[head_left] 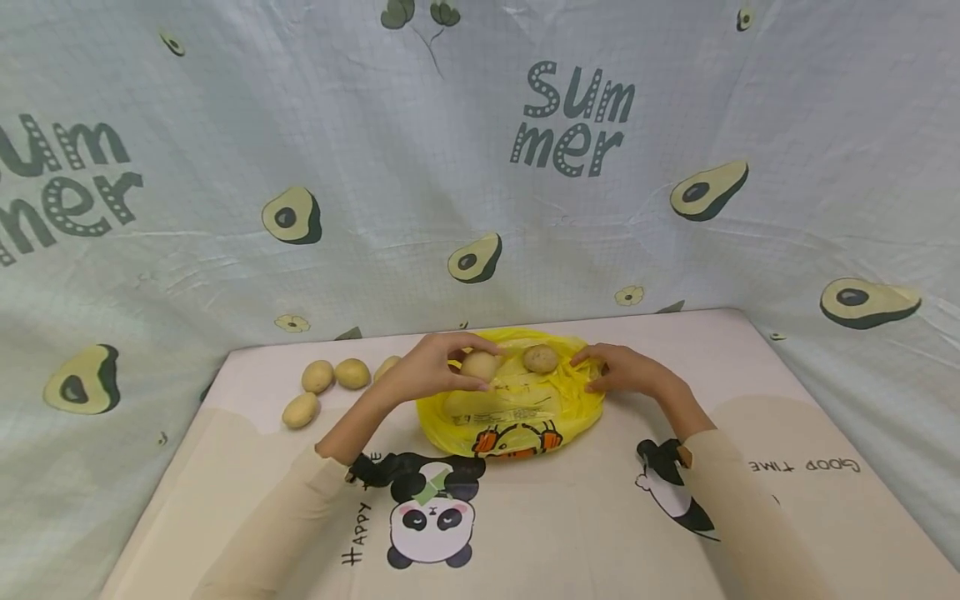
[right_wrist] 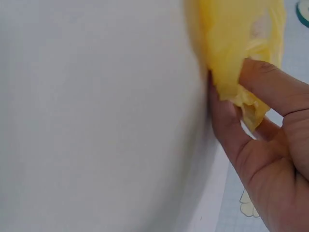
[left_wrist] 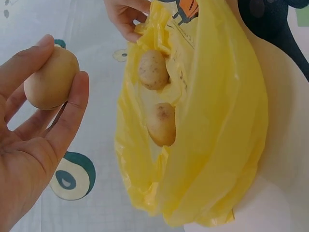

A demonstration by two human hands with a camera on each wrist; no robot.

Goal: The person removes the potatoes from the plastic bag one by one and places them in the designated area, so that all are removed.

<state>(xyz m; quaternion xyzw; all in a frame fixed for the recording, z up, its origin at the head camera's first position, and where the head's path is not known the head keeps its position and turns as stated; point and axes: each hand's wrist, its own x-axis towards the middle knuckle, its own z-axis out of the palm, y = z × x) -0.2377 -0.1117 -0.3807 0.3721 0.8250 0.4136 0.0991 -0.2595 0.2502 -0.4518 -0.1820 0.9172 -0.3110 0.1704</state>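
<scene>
My left hand (head_left: pixel 431 367) grips a pale potato (head_left: pixel 480 366) between thumb and fingers, over the left side of a yellow plastic bag (head_left: pixel 450 429). In the left wrist view the held potato (left_wrist: pixel 52 78) appears apart from the bag. Two more potatoes show in the bag's opening: a speckled potato (left_wrist: pixel 153 70) and a browner-topped potato (left_wrist: pixel 163 124). The right hand (head_left: pixel 626 369) is at the bag's right end. Seen from the right wrist, its thumb and fingers pinch the crumpled yellow edge (right_wrist: pixel 253 108).
Several loose potatoes lie left of the bag, among them one potato (head_left: pixel 301 410) nearer me and another potato (head_left: pixel 352 373) farther back. The light tablecloth (head_left: pixel 555 533) carries a printed panda. Behind the table hangs a curtain (head_left: pixel 375 167) with avocado prints.
</scene>
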